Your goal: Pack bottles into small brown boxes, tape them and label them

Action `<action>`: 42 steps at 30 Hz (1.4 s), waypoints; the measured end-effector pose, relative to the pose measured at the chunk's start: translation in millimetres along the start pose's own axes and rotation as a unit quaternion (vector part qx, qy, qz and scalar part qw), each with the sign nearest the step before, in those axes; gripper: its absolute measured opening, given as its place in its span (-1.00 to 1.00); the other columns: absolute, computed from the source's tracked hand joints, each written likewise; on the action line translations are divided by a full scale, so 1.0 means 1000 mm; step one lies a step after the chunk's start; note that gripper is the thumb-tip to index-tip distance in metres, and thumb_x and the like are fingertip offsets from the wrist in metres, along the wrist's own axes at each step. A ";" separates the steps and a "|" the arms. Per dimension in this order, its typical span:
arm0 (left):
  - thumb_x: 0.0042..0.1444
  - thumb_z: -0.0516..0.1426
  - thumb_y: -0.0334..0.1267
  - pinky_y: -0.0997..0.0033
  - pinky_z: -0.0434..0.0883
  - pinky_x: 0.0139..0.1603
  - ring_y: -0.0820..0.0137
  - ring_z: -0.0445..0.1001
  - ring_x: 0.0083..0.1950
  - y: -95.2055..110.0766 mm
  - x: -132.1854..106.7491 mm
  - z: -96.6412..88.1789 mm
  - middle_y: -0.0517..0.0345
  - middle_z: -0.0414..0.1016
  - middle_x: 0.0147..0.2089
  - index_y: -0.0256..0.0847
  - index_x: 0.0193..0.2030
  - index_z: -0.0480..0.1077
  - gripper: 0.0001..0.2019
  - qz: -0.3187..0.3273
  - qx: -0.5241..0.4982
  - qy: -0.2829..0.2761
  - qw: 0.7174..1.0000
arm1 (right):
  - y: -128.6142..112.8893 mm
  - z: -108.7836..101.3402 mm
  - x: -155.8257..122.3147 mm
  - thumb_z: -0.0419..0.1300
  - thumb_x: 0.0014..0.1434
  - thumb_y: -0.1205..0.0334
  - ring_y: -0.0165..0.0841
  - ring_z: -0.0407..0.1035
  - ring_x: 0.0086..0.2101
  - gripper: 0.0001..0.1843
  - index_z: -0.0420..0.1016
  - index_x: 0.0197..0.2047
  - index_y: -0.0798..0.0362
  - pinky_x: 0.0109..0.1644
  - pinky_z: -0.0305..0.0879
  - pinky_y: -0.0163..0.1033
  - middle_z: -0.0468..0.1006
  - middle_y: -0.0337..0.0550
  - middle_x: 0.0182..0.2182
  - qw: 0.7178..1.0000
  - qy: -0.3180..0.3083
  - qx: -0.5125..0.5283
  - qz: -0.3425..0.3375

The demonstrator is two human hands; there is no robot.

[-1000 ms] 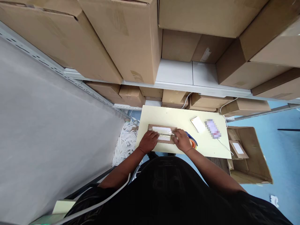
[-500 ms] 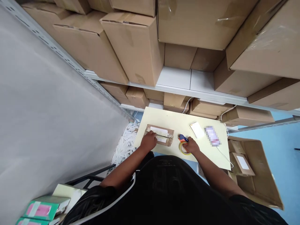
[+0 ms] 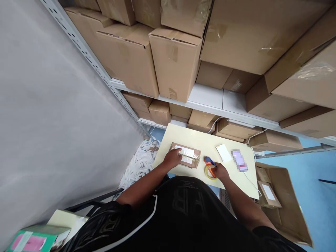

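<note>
A small flat cardboard box (image 3: 195, 161) lies on the pale table (image 3: 204, 138), with a white label and clear tape across its top. My left hand (image 3: 173, 158) grips its left end, thumb over the top; the fingers beneath are mostly hidden. To the right of the box, my right hand (image 3: 221, 172) is wrapped round the handle of a blue and orange tape dispenser (image 3: 210, 161) carrying a yellowish roll. The dispenser is apart from the box.
A white pad or small box (image 3: 223, 153) and a phone (image 3: 239, 161) with a cable lie on the table's right side. Shelves of cartons (image 3: 175, 63) stand behind. An open carton (image 3: 288, 206) holding parcels is at right; paper strips (image 3: 138, 162) cover the floor at left.
The whole view has shifted, so the table and shelves appear slightly lower and further right. Both hands keep their holds, and the box and dispenser stay in about the same places on the table.
</note>
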State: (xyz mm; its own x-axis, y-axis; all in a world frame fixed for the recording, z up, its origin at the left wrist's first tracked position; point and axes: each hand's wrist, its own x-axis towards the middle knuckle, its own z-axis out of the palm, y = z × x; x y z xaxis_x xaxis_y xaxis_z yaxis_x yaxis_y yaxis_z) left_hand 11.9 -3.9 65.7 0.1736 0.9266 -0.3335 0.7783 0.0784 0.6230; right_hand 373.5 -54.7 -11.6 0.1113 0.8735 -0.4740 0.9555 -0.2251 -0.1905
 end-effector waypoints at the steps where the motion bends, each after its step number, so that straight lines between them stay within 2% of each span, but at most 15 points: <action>1: 0.21 0.14 -0.22 0.29 0.46 0.14 0.17 0.58 0.06 -0.001 0.002 -0.003 0.03 0.64 0.02 -0.15 0.28 0.46 -0.52 -0.013 -0.031 -0.019 0.999 | -0.001 -0.001 -0.006 0.13 0.24 0.21 -0.20 0.53 -0.16 -0.60 0.55 0.09 0.13 -0.13 0.34 -0.23 0.62 0.07 -0.10 1.000 0.014 0.000 0.013; 4: 0.22 0.18 -0.06 0.32 0.51 0.03 0.18 0.61 0.00 -0.005 0.011 -0.018 0.02 0.64 -0.01 -0.14 0.18 0.50 -0.57 -0.080 -0.181 -0.105 0.975 | -0.011 -0.011 -0.030 0.03 0.30 0.21 -0.15 0.48 -0.04 -0.49 0.41 0.27 0.13 0.04 0.38 -0.12 0.58 0.11 0.03 0.991 0.128 0.033 0.007; 6: 0.22 0.18 0.06 0.31 0.54 -0.05 0.18 0.60 -0.01 -0.008 0.017 -0.028 -0.05 0.62 0.01 -0.17 0.13 0.48 -0.54 -0.140 -0.300 -0.167 0.929 | -0.029 -0.025 -0.048 0.02 0.32 0.16 -0.10 0.43 0.03 -0.43 0.33 0.35 0.11 0.15 0.37 -0.01 0.55 0.11 0.08 0.968 0.236 0.063 -0.050; 8: 0.21 0.17 0.18 0.27 0.56 -0.06 0.15 0.57 0.04 -0.012 0.021 -0.038 -0.13 0.58 0.03 -0.20 0.11 0.44 -0.47 -0.179 -0.390 -0.214 0.878 | -0.060 -0.041 -0.063 0.05 0.32 0.13 -0.04 0.36 0.08 -0.36 0.24 0.41 0.12 0.21 0.33 0.10 0.50 0.14 0.10 0.941 0.306 0.069 -0.126; 10: 0.18 0.16 0.29 0.22 0.56 -0.03 0.11 0.52 0.12 -0.016 0.022 -0.046 -0.18 0.54 0.07 -0.20 0.10 0.44 -0.40 -0.185 -0.444 -0.244 0.842 | -0.099 -0.054 -0.072 0.09 0.29 0.19 -0.02 0.33 0.08 -0.30 0.16 0.46 0.10 0.24 0.32 0.16 0.47 0.14 0.08 0.929 0.314 0.054 -0.191; 12: 0.15 0.13 0.36 0.18 0.55 0.00 0.08 0.47 0.18 -0.019 0.020 -0.051 -0.17 0.50 0.12 -0.17 0.08 0.45 -0.35 -0.170 -0.483 -0.265 0.817 | -0.139 -0.059 -0.073 0.12 0.23 0.28 -0.02 0.32 0.05 -0.25 0.12 0.48 0.08 0.22 0.34 0.16 0.44 0.12 0.06 0.929 0.286 0.039 -0.230; 14: 0.14 0.14 0.37 0.16 0.53 0.02 0.09 0.46 0.18 -0.022 0.016 -0.051 -0.11 0.49 0.16 -0.13 0.08 0.44 -0.36 -0.154 -0.516 -0.265 0.800 | -0.171 -0.058 -0.069 0.12 0.18 0.36 -0.05 0.33 0.01 -0.20 0.11 0.48 0.07 0.18 0.38 0.11 0.42 0.11 0.03 0.935 0.251 0.033 -0.247; 16: 0.13 0.20 0.30 0.14 0.52 0.03 0.14 0.49 0.15 -0.025 0.013 -0.048 -0.05 0.49 0.17 -0.11 0.08 0.41 -0.42 -0.141 -0.542 -0.243 0.792 | -0.191 -0.052 -0.064 0.11 0.15 0.40 -0.08 0.34 -0.01 -0.17 0.09 0.49 0.07 0.15 0.40 0.07 0.41 0.09 0.02 0.940 0.228 0.030 -0.251; 21: 0.12 0.29 0.03 0.14 0.54 0.01 0.20 0.56 0.05 -0.028 0.010 -0.034 -0.04 0.57 0.03 -0.17 -0.04 0.43 -0.61 -0.144 -0.556 -0.169 0.801 | -0.199 -0.044 -0.058 0.11 0.14 0.42 -0.09 0.32 0.00 -0.15 0.07 0.50 0.09 0.18 0.37 0.04 0.38 0.09 0.02 0.940 0.222 0.016 -0.258; 28: 0.24 0.20 -0.03 0.27 0.60 -0.22 0.27 0.60 -0.20 -0.033 0.014 -0.013 -0.01 0.59 -0.16 -0.20 -0.17 0.43 -0.74 -0.137 -0.486 -0.087 0.859 | -0.194 -0.066 -0.057 0.19 0.18 0.31 -0.12 0.32 -0.05 -0.23 0.20 0.45 0.11 0.13 0.33 -0.04 0.41 0.06 -0.01 0.942 0.167 -0.061 -0.286; 32: 0.32 0.11 -0.12 0.37 0.55 -0.35 0.35 0.57 -0.33 -0.036 0.013 -0.004 0.06 0.55 -0.25 -0.22 -0.18 0.40 -0.80 -0.133 -0.476 -0.060 0.867 | -0.184 -0.074 -0.058 0.19 0.21 0.26 -0.12 0.31 -0.06 -0.25 0.21 0.45 0.12 0.12 0.30 -0.06 0.41 0.03 -0.05 0.937 0.162 -0.102 -0.292; 34: 0.33 0.10 -0.15 0.42 0.50 -0.41 0.37 0.54 -0.39 -0.040 0.011 -0.006 0.12 0.53 -0.34 -0.21 -0.16 0.42 -0.82 -0.132 -0.470 -0.053 0.871 | -0.181 -0.073 -0.057 0.19 0.22 0.26 -0.12 0.31 -0.07 -0.26 0.21 0.45 0.12 0.11 0.29 -0.07 0.41 0.03 -0.05 0.936 0.161 -0.110 -0.293; 37: 0.32 0.09 -0.18 0.44 0.42 -0.40 0.38 0.49 -0.46 -0.056 0.008 -0.020 0.22 0.48 -0.49 -0.18 -0.13 0.47 -0.82 -0.109 -0.402 -0.009 0.909 | -0.184 -0.071 -0.054 0.18 0.23 0.25 -0.12 0.30 -0.07 -0.25 0.19 0.46 0.11 0.10 0.28 -0.08 0.40 0.03 -0.05 0.935 0.159 -0.115 -0.295; 40: 0.31 0.05 -0.22 0.39 0.44 -0.25 0.34 0.54 -0.39 -0.079 0.009 -0.034 0.20 0.51 -0.49 -0.17 -0.14 0.51 -0.79 -0.088 -0.291 0.066 0.950 | -0.196 -0.068 -0.051 0.20 0.24 0.23 -0.12 0.29 -0.06 -0.22 0.13 0.49 0.11 0.10 0.27 -0.08 0.41 0.05 -0.03 0.933 0.153 -0.119 -0.305; 42: 0.31 0.03 -0.25 0.34 0.45 -0.11 0.29 0.59 -0.28 -0.090 0.010 -0.034 0.13 0.57 -0.41 -0.17 -0.14 0.53 -0.77 -0.097 -0.243 0.082 0.962 | -0.206 -0.067 -0.049 0.20 0.25 0.22 -0.10 0.29 -0.05 -0.21 0.12 0.50 0.09 0.12 0.25 -0.06 0.41 0.07 -0.01 0.929 0.147 -0.125 -0.316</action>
State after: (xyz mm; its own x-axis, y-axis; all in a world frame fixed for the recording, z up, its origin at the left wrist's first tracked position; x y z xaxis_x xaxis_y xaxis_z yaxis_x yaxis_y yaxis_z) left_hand -77.1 10.6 30.4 -0.0756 0.9196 -0.3855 0.4051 0.3816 0.8308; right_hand 189.9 -22.1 108.6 -0.4593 0.8853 -0.0731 0.8846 0.4484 -0.1281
